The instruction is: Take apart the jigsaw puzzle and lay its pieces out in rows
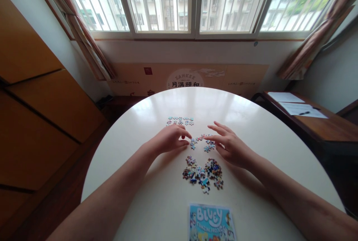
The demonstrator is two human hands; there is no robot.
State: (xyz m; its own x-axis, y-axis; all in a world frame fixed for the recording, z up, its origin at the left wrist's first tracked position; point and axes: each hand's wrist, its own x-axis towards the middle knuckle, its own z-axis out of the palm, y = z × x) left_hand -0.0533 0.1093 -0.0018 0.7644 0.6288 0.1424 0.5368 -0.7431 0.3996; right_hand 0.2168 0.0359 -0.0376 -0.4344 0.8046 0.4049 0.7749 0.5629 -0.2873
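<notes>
My left hand (173,138) hovers by the left side of a small ring of jigsaw puzzle pieces (192,143), thumb and forefinger apart with nothing visible between them. On the ring's right side is my right hand (227,143), its fingers spread and the forefinger reaching over the pieces; whether it touches them I cannot tell. Nearer to me lies a loose pile of mixed puzzle pieces (200,174), dark, blue and white. Beyond my left hand, more pieces (180,119) lie in short rows, partly hidden by that hand.
A blue picture card marked "Bluey" (211,223) lies at the near side of the round white table (134,203). To the right stands a wooden desk (313,127) with papers (303,110) and pens. A long printed cardboard box (156,79) leans under the window.
</notes>
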